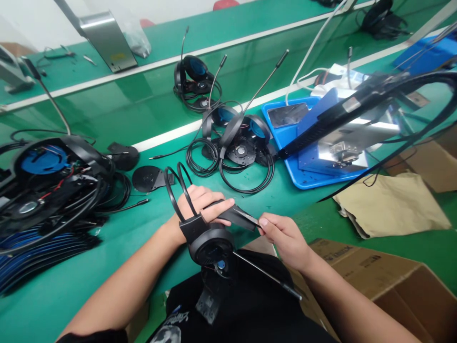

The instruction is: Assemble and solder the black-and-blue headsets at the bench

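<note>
A black headset (210,243) is held over the bench's near edge, in front of my body. My left hand (203,202) is closed around its headband, with two thin black hoops rising beside the fingers. At the far end of the flat black headband strap (237,215), my right hand (285,236) pinches the tip between thumb and fingers. One ear cup hangs below the left hand with its inside exposed, showing a small blue part. From it a thin metal microphone boom (267,276) points down to the right. A loose black plate dangles beneath.
Partly assembled headsets (243,143) with coiled cables lie on the green bench. More opened headsets (50,176) sit at left above a stack of black and blue pieces (46,255). A blue tray (307,178) holds a metal device at right. Cardboard boxes (378,271) stand below.
</note>
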A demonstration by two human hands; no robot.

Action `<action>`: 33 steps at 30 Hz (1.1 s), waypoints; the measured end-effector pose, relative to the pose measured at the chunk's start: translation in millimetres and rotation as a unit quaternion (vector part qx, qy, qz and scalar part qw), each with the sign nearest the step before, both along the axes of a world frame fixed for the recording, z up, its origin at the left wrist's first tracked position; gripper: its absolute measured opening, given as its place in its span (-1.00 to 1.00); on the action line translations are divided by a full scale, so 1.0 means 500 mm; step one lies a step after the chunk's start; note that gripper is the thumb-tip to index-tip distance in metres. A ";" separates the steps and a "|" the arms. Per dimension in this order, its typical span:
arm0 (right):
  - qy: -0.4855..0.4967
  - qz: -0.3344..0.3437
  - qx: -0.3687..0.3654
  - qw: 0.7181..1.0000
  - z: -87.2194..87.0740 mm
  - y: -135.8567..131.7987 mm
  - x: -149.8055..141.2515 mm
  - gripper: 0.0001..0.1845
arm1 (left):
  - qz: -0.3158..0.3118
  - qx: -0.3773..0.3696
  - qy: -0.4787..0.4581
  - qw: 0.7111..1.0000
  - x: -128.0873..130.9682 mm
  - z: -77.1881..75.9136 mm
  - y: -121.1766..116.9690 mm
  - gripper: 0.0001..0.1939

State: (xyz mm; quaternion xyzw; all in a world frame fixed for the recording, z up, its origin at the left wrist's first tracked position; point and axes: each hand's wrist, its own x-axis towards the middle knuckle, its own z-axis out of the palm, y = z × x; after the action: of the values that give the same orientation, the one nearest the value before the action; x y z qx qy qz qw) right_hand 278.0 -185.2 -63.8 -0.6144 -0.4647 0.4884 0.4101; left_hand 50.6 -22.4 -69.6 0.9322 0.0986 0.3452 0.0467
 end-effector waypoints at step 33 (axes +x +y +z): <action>0.054 -0.050 0.017 0.997 -0.005 -0.016 -0.021 -0.48 | -0.006 -0.013 -0.013 1.000 -0.004 0.002 0.004 -0.59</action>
State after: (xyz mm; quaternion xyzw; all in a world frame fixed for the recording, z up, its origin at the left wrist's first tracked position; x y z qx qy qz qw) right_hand 267.6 -193.2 -66.2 -0.6024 -0.4188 0.4921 0.4685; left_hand 48.7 -20.5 -68.8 0.9276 0.0972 0.3553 0.0618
